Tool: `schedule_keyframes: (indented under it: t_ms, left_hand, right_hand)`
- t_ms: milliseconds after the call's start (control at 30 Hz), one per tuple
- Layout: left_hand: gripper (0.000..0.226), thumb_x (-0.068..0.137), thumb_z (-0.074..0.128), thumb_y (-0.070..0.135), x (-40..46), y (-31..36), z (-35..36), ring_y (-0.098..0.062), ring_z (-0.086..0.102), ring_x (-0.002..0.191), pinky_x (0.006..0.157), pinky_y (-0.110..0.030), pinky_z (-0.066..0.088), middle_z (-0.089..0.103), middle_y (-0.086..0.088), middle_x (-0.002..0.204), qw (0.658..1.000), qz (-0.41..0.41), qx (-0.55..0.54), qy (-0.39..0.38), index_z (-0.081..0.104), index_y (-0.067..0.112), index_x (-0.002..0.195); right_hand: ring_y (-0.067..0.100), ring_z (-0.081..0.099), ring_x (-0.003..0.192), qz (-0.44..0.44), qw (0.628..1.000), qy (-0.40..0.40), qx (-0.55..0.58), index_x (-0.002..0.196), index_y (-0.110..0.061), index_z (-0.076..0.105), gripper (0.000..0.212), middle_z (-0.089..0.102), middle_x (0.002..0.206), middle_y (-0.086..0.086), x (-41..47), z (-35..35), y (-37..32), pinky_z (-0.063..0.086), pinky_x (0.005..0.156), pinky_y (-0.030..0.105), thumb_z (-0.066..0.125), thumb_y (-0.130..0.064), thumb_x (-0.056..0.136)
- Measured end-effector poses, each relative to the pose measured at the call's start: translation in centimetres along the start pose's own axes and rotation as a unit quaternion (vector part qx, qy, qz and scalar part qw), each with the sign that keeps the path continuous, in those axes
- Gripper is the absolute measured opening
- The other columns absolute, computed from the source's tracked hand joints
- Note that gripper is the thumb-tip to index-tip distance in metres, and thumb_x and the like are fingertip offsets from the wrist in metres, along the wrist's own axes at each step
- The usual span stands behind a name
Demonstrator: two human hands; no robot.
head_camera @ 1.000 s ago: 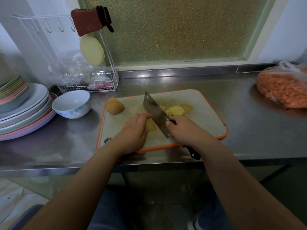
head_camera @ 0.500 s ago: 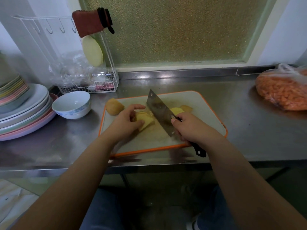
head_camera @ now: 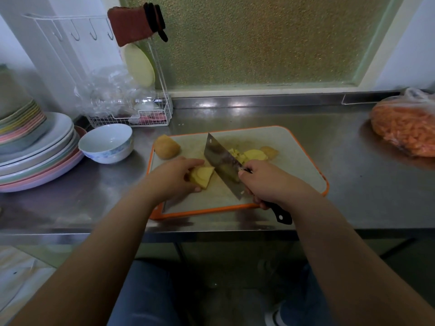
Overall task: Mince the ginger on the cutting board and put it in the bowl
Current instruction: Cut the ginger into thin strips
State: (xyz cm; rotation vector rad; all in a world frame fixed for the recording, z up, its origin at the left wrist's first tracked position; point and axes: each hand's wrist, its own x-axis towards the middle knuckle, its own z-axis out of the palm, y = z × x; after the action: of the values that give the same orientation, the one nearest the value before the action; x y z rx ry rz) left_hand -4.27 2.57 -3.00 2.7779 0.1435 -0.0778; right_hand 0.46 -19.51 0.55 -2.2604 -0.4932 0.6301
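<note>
head view. hidden or unclear: the cleaver (head_camera: 222, 164) handle is mostly covered by the right hand (head_camera: 268, 183), only its black butt showing past the cutting board (head_camera: 303, 161) near edge; the blade hides part of the cut ginger slices (head_camera: 253, 155) behind it. left hand (head_camera: 173, 177): thumb and fingers curled round a stack of ginger slices (head_camera: 202, 176), pinned to the board left of the blade. right hand: fingers wrapped tight on the cleaver. cleaver long axis: diagonal, tip far-left, handle near-right. whole ginger piece (head_camera: 166, 147): board's far-left corner. bowl (head_camera: 107, 143): left of the board, on the steel counter (head_camera: 353, 184), beside stacked plates (head_camera: 35, 147).
</note>
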Motion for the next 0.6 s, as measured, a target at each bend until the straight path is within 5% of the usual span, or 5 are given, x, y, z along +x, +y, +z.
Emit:
schedule_keyframes:
  t_ms: [167, 300, 467, 600]
  left_hand:
    - [0.056, 0.076, 0.062, 0.065, -1.1, 1.8, 1.4, -0.021, 0.055, 0.103, 0.085, -0.034, 0.041, 0.061, 0.000, 0.107, 0.984, -0.022, 0.121, 0.126, 0.061, 0.027, 0.117]
    - [0.061, 0.074, 0.045, 0.078, -1.3, 3.6, 3.6, -0.024, 0.054, 0.097, 0.078, -0.037, 0.036, 0.062, 0.001, 0.099, 0.950, -0.051, 0.222, 0.211, 0.056, 0.023, 0.097]
    - [0.071, 0.072, 0.072, 0.057, -1.0, 2.8, 4.5, -0.026, 0.052, 0.109, 0.090, -0.039, 0.044, 0.055, -0.004, 0.121, 0.975, -0.072, -0.026, 0.207, 0.047, 0.021, 0.127]
    - [0.060, 0.071, 0.079, 0.038, -0.9, 3.3, 5.0, -0.021, 0.056, 0.100, 0.082, -0.033, 0.048, 0.045, 0.001, 0.124, 0.963, -0.037, -0.117, 0.239, 0.051, 0.022, 0.122]
  right_hand:
    - [0.024, 0.051, 0.056, -0.011, 1.000, -0.012, -0.016, 0.096, -0.011, 0.052, 0.023, 0.054, 0.074, 0.012, 0.5, 0.1, -0.8, 0.042, 0.052, 0.030, 0.036, -0.028, 0.101]
    - [0.024, 0.052, 0.056, -0.027, 0.997, 0.005, -0.070, 0.096, -0.011, 0.052, 0.026, 0.054, 0.076, 0.011, 1.2, -0.3, -1.2, 0.045, 0.050, 0.030, 0.038, -0.033, 0.100]
    - [0.022, 0.054, 0.057, -0.024, 0.988, 0.014, -0.153, 0.094, -0.010, 0.054, 0.030, 0.051, 0.073, 0.004, 0.9, -1.1, -1.5, 0.047, 0.051, 0.029, 0.039, -0.035, 0.101]
    - [0.024, 0.056, 0.058, -0.041, 0.985, -0.008, -0.166, 0.098, -0.009, 0.055, 0.030, 0.052, 0.075, 0.005, 0.8, -1.0, -1.9, 0.046, 0.046, 0.027, 0.037, -0.033, 0.101]
